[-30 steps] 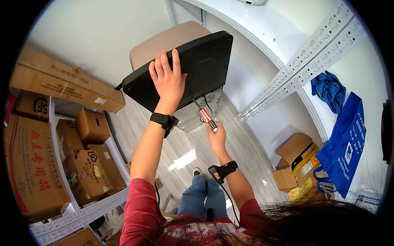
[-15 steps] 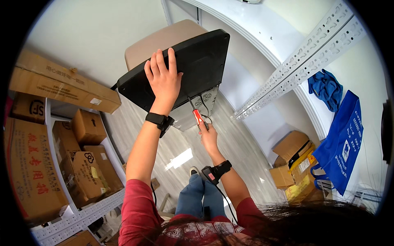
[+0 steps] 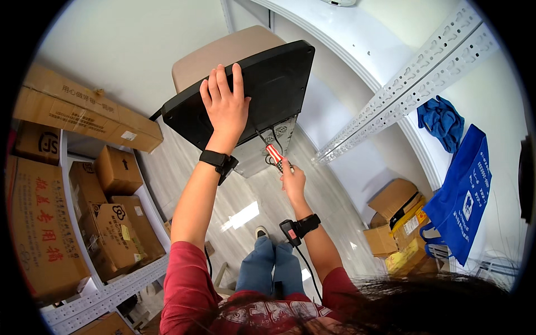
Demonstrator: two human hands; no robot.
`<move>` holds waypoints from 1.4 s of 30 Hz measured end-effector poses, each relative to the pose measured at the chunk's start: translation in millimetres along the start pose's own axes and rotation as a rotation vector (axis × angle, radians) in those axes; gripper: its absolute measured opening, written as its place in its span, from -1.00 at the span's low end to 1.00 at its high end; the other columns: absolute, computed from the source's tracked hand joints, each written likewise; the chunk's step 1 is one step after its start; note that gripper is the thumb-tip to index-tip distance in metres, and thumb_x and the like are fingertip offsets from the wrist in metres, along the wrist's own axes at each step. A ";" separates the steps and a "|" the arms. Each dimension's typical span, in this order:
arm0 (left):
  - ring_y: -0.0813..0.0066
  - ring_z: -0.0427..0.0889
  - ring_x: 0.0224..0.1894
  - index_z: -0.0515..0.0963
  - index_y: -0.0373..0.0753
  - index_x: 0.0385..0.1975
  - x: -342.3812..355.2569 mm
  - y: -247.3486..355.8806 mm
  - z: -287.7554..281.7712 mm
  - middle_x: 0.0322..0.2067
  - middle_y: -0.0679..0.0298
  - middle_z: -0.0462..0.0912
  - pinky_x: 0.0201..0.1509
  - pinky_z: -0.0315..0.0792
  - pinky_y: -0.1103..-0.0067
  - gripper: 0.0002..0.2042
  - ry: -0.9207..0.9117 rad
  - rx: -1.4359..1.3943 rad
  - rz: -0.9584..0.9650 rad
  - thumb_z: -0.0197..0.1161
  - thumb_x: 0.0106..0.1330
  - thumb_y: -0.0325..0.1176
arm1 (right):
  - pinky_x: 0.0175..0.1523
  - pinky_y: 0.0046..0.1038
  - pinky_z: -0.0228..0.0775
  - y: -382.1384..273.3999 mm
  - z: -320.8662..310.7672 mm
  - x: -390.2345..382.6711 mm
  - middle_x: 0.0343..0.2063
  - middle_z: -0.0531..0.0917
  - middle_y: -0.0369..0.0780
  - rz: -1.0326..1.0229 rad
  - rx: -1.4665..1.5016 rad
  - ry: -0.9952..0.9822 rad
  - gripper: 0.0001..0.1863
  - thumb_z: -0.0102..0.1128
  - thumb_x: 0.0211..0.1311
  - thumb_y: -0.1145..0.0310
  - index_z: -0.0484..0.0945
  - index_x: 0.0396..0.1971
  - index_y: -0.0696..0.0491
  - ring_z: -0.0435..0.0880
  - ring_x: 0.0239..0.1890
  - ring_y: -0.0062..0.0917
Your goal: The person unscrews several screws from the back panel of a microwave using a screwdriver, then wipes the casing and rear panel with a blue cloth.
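A black rectangular panel [image 3: 276,84] with rounded corners and small corner holes leans at a tilt in front of me. My left hand [image 3: 225,109] lies on it, fingers stretched toward its upper edge, thumb flat on its face. Below, my right hand [image 3: 292,181] is closed around the handle of a screwdriver [image 3: 274,153], red and white with a dark patterned part. Its shaft runs up to the panel's lower edge, where I cannot make out the tip. A black cable [image 3: 277,138] loops beside the shaft. Under the panel stands a pale metal case [image 3: 254,158] with vent openings.
Behind the panel is a beige rounded surface [image 3: 223,47]. Cardboard boxes [image 3: 117,229] fill shelving at left, with a long carton [image 3: 92,109] on top. At right are a perforated metal post [image 3: 402,84], a blue bag [image 3: 460,195], blue cloth [image 3: 441,123] and opened cartons [image 3: 396,201].
The screwdriver handle has turned, showing a different side of its pattern. My right hand has shifted slightly right. My left hand stays on the panel.
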State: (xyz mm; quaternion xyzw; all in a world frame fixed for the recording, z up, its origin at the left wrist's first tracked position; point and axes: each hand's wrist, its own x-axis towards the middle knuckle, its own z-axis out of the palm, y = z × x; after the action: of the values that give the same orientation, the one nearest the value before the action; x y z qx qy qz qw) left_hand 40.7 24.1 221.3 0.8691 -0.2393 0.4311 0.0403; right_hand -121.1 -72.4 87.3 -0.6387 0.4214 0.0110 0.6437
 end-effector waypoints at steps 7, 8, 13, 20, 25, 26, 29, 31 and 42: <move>0.16 0.24 0.16 0.27 -0.13 0.15 2.3 0.0 0.2 0.10 0.09 0.28 0.21 0.08 0.26 -0.15 -0.001 -0.029 0.010 0.50 -0.30 -0.23 | -0.35 -0.40 0.43 22.5 6.0 -4.0 -0.22 0.46 -0.04 -0.867 -0.375 0.221 -0.46 0.33 0.00 0.30 0.35 -0.05 0.22 0.59 -0.37 -0.27; 0.16 0.24 0.16 0.27 -0.13 0.15 2.3 2.2 0.0 0.10 0.09 0.28 0.21 0.08 0.26 -0.15 0.001 -0.027 0.009 0.50 -0.30 -0.23 | -0.36 -0.41 0.43 22.6 8.6 -3.0 -0.26 0.48 -0.06 -0.866 -0.393 0.261 -0.48 0.31 0.03 0.28 0.36 -0.06 0.22 0.58 -0.41 -0.30; 0.16 0.24 0.16 0.27 -0.13 0.15 3.0 5.3 -0.8 0.10 0.09 0.28 0.20 0.09 0.26 -0.14 0.010 -0.031 0.009 0.51 -0.30 -0.23 | -0.41 -0.50 0.39 14.8 9.3 13.3 -0.47 0.58 -0.16 -0.163 -0.074 -0.024 -0.53 0.20 0.17 0.15 0.38 -0.12 0.24 0.54 -0.58 -0.48; 0.17 0.25 0.16 0.28 -0.11 0.15 2.2 0.2 -0.2 0.10 0.09 0.29 0.21 0.09 0.27 -0.15 0.003 -0.037 0.018 0.51 -0.30 -0.21 | -0.29 -0.30 0.42 18.5 5.9 0.5 -0.27 0.48 -0.05 -0.889 -0.382 0.301 -0.52 0.26 0.07 0.32 0.33 -0.04 0.18 0.58 -0.34 -0.18; 0.17 0.25 0.16 0.28 -0.10 0.15 1.5 2.6 0.4 0.10 0.10 0.29 0.20 0.10 0.27 -0.14 0.018 -0.032 0.026 0.51 -0.31 -0.20 | -0.43 -0.39 0.39 9.2 3.1 6.3 -0.35 0.53 -0.08 -0.904 -0.369 0.384 -0.57 0.28 0.07 0.29 0.41 -0.12 0.21 0.58 -0.43 -0.28; 0.17 0.25 0.16 0.28 -0.10 0.15 0.1 2.2 -0.2 0.10 0.10 0.29 0.20 0.10 0.27 -0.14 0.013 -0.025 0.023 0.51 -0.31 -0.20 | -0.37 -0.37 0.41 2.4 -2.2 10.6 -0.34 0.54 -0.05 -0.624 -0.278 0.252 -0.55 0.25 0.10 0.21 0.41 -0.12 0.21 0.59 -0.36 -0.26; 0.19 0.27 0.14 0.28 -0.10 0.15 0.9 6.1 -1.4 0.09 0.10 0.30 0.19 0.11 0.26 -0.14 0.026 -0.004 0.015 0.51 -0.31 -0.19 | -0.26 -0.36 0.44 -6.9 -21.2 34.2 -0.38 0.61 0.03 -0.032 -0.049 -0.036 -0.40 0.12 0.16 -0.08 0.44 -0.14 0.24 0.62 -0.16 -0.25; 0.18 0.27 0.14 0.28 -0.10 0.15 3.4 6.6 -1.1 0.09 0.10 0.30 0.19 0.11 0.26 -0.14 0.031 -0.013 0.022 0.51 -0.31 -0.19 | -0.27 -0.36 0.44 7.7 -16.6 36.3 -0.37 0.60 0.03 -0.303 -0.194 0.113 -0.40 0.14 0.14 -0.06 0.44 -0.14 0.24 0.62 -0.20 -0.24; 0.19 0.25 0.15 0.29 -0.10 0.14 2.7 6.1 -0.6 0.09 0.12 0.30 0.19 0.11 0.27 -0.15 0.020 -0.010 0.004 0.51 -0.31 -0.20 | -0.39 -0.34 0.43 11.4 -15.6 29.3 -0.59 0.57 -0.10 -0.143 -0.140 -0.022 -0.49 0.17 0.12 -0.01 0.48 -0.30 0.23 0.59 -0.52 -0.24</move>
State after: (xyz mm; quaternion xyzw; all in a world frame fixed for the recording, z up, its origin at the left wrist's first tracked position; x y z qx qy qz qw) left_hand 39.0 17.9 222.9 0.8641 -0.2425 0.4387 0.0461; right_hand -116.7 -98.6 64.3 -0.7105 0.3656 0.0015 0.6013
